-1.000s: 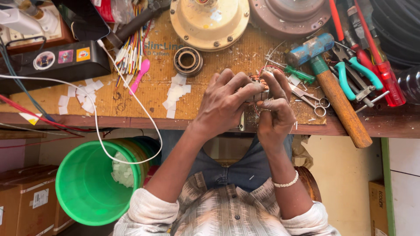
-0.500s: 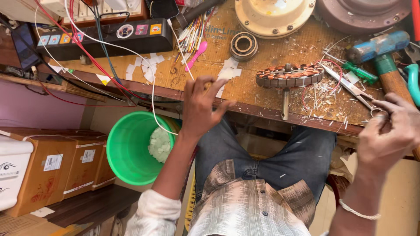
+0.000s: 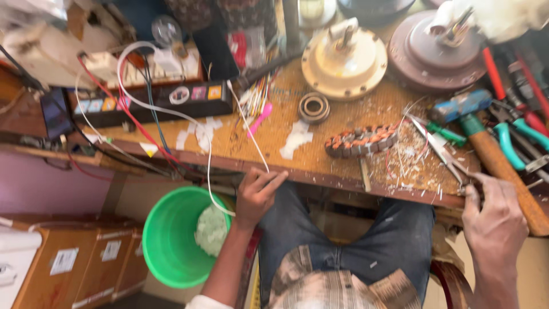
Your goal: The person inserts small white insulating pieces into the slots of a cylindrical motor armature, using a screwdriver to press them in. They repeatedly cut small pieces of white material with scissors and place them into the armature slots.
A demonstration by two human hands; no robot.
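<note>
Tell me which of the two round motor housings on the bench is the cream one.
The cream housing sits left of the dark reddish-brown housing, directly behind the small ring.

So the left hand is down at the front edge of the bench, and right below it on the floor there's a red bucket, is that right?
Not quite: the bucket is green, not red, as the head view shows. The rest holds: the left hand is at the front edge of the bench, and the bucket stands below it, slightly to its left.
</note>
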